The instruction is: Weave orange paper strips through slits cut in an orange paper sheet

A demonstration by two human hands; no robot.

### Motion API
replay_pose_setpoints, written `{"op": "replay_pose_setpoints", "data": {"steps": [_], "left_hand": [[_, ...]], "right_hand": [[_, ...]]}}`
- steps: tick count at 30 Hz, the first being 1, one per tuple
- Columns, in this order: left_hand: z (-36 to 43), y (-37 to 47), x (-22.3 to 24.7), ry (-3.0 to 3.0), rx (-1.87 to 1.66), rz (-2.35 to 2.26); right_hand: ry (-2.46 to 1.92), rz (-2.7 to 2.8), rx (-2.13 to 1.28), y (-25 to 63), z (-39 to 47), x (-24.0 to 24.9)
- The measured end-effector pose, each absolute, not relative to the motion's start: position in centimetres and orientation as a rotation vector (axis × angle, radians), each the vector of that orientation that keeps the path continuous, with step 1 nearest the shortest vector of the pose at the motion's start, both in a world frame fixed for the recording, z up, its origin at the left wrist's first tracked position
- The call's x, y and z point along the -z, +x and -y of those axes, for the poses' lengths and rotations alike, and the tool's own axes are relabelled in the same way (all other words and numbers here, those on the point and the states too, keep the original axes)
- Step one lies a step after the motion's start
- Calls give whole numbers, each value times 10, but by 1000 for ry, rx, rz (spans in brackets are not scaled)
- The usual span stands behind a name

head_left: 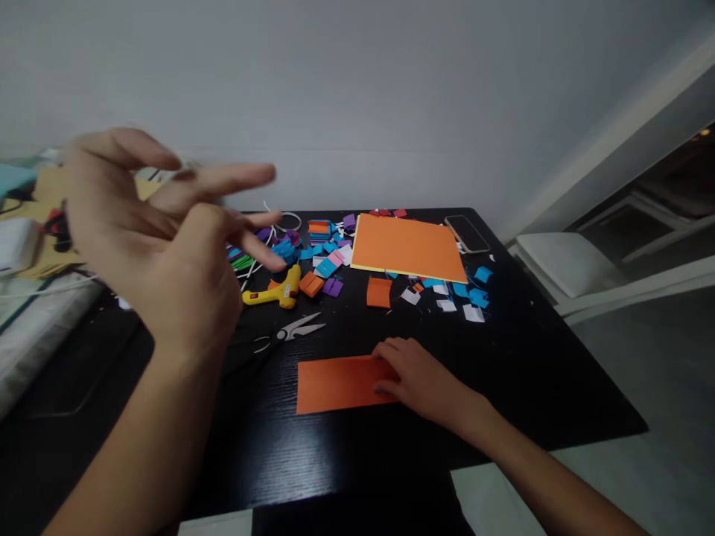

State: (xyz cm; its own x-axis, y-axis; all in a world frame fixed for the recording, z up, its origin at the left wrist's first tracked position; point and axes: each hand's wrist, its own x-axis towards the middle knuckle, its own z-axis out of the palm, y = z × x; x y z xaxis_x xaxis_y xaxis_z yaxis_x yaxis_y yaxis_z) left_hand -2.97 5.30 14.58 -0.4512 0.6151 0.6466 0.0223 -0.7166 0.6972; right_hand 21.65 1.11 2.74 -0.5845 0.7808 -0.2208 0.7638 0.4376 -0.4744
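Observation:
My left hand (179, 216) is raised close to the camera above the table's left part, its fingers spread and nothing in them. Down on the black table, my right hand (416, 376) holds the right end of an orange paper strip (338, 385), fingers at the far edge and thumb on the near side. The strip lies flat; its right end is hidden under that hand. Scissors (282, 334) with opened blades lie beyond the strip to the left. A yellow glue gun (276, 292) rests behind them.
Orange sheets (405, 246) lie at the back over a yellow one, with a phone (468, 234) to their right. Small blue paper pieces (479, 298) and other coloured scraps are scattered around. A small orange piece (379, 292) sits before the sheets. White cables run at the left.

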Motion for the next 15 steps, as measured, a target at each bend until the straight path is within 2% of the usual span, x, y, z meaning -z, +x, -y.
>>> {"op": "replay_pose_setpoints", "data": {"steps": [9,15], "left_hand": [[-61,-35,-140,1602,-2212,-959],[-69,-43,-133,1532,-2076,-947]], "right_hand": [[-1103,2134,-1663,227,-45,-51],[-793,1470,-2171,227,-70,-34]]}}
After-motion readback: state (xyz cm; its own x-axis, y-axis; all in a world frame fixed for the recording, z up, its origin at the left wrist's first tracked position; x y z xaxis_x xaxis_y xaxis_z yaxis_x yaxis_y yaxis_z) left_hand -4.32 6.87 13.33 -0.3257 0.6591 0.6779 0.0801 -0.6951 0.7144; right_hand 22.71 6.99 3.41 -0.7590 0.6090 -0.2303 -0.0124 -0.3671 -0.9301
